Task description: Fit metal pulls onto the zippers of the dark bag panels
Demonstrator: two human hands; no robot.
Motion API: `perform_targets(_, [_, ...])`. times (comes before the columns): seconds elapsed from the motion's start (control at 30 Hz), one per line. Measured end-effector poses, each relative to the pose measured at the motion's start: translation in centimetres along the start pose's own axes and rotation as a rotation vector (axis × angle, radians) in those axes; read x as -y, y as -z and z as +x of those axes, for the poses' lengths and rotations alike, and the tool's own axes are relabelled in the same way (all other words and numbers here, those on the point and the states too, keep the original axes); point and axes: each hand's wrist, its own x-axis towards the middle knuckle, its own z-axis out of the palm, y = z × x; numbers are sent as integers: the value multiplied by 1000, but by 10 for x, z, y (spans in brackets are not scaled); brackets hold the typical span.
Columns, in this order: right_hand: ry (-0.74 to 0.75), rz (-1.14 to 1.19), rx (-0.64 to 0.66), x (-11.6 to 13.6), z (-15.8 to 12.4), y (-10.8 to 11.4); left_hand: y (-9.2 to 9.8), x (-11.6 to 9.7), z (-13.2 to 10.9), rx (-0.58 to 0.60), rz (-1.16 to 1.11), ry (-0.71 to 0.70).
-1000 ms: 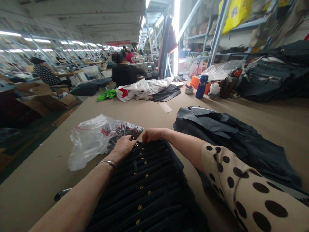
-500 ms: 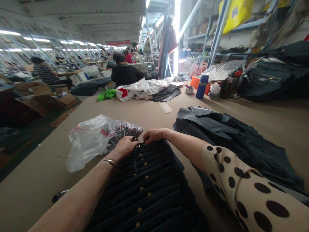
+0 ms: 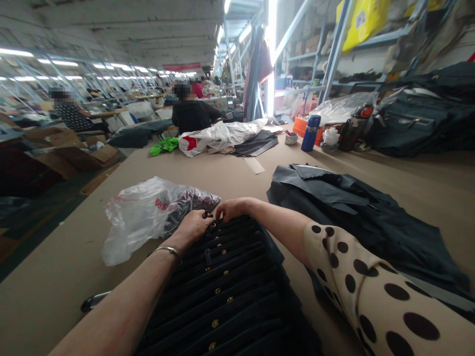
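A stack of overlapping dark fabric pieces (image 3: pixel 237 277) with gold-coloured metal fittings lies in front of me. At its far end my left hand (image 3: pixel 195 223) is closed on a small black piece with a metal ring (image 3: pixel 213 226). My right hand (image 3: pixel 233 208) is beside it, fingers bent down and pinched at the same spot; whatever they grip is too small to make out. Just beyond my left hand rests a clear plastic bag (image 3: pixel 137 207) with red print, holding dark shiny items.
Dark cut fabric (image 3: pixel 334 198) lies right of my arm. Farther back are a white plastic bag (image 3: pixel 226 133), a blue bottle (image 3: pixel 310 133), a small round tin (image 3: pixel 291 139) and dark bags (image 3: pixel 411 123). A black-handled object (image 3: pixel 92 300) pokes out by my left forearm. People sit beyond the table (image 3: pixel 48 291).
My right hand has shifted slightly left, and its fingers now reach down closer to the left hand's fingertips. The left hand has stayed nearly in place.
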Motion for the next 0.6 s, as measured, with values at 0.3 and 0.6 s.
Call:
perform_targets(0.3, [-66, 248, 132, -9, -5, -4, -1, 1, -2, 4, -57, 19])
perform_targets(0.6, [-77, 314, 113, -12, -2, -5, -5, 5, 3, 7, -89, 26])
